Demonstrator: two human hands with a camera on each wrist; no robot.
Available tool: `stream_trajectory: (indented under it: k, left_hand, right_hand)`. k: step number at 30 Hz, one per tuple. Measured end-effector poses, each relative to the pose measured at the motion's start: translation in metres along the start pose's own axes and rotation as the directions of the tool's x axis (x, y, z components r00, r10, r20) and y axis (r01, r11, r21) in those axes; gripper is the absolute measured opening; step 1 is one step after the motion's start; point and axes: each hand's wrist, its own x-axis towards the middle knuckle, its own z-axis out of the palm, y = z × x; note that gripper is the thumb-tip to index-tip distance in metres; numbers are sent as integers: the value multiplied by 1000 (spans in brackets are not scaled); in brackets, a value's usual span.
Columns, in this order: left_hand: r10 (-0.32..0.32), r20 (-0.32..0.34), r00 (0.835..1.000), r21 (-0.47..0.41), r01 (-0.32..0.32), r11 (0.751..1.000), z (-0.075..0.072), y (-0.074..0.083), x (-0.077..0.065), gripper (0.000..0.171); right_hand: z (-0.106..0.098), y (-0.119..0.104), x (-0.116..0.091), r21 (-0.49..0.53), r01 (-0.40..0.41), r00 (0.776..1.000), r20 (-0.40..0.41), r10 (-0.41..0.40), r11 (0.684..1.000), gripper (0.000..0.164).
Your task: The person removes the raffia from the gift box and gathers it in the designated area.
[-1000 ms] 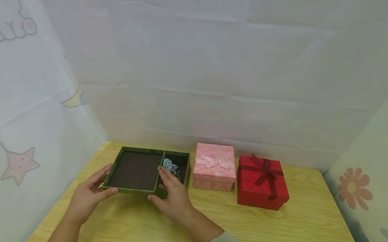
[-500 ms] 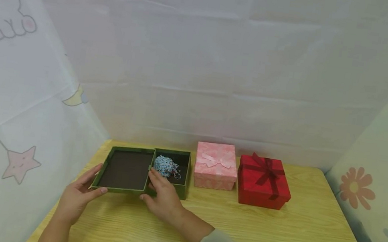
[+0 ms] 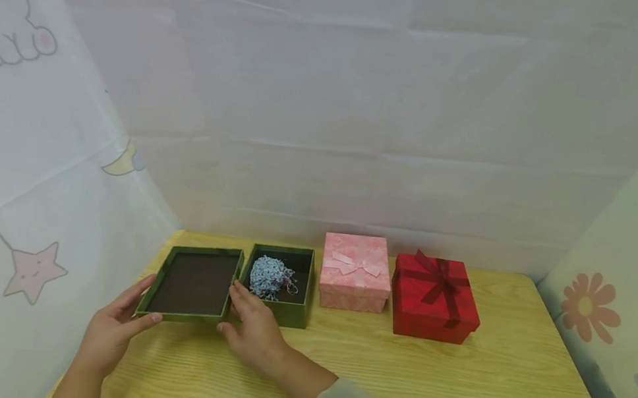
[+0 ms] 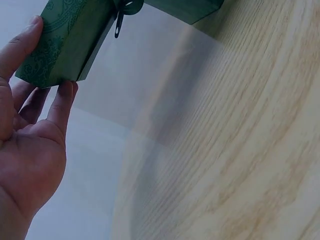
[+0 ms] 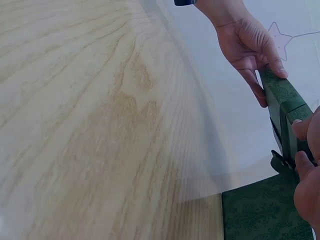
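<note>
In the head view, a square green lid [image 3: 192, 282], dark inside and with that side facing up, is held by both hands at the left. The left hand [image 3: 106, 335] grips its near left corner, thumb on the near edge. The right hand [image 3: 256, 334] holds its right side. Beside it stands the green box [image 3: 290, 317], topless, containing a fluffy light-blue bundle [image 3: 269, 277] with thin wiry strands. The left wrist view shows the lid's patterned outside [image 4: 65, 42] above the table and a dark green bow [image 4: 132, 7] on its underside.
To the right of the green box stands a pink gift box [image 3: 352, 289] with a bow. Farther right is a red gift box [image 3: 434, 306] with dark ribbon. All sit on a wood-grain table [image 3: 390, 394] against a pale cloth backdrop [image 3: 332, 94].
Both hands have carried the lid left and slightly nearer, away from over the green box. More of the box's inside and the blue bundle shows now. The pink and red boxes stay put.
</note>
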Motion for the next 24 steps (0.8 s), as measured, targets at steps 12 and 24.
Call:
stream_trajectory:
  k: [12, 24]
  left_hand:
    - [84, -14, 996, -197, -85, 977, -7, -13, -4, 78]
    - [-46, 76, 996, -150, 57, 987, -18, -43, -3, 76]
  right_hand:
    - [16, -9, -3, 21, 3, 1000, 8, -3, 1000, 65]
    - [36, 0, -10, -50, 5, 998, 55, -2, 999, 59]
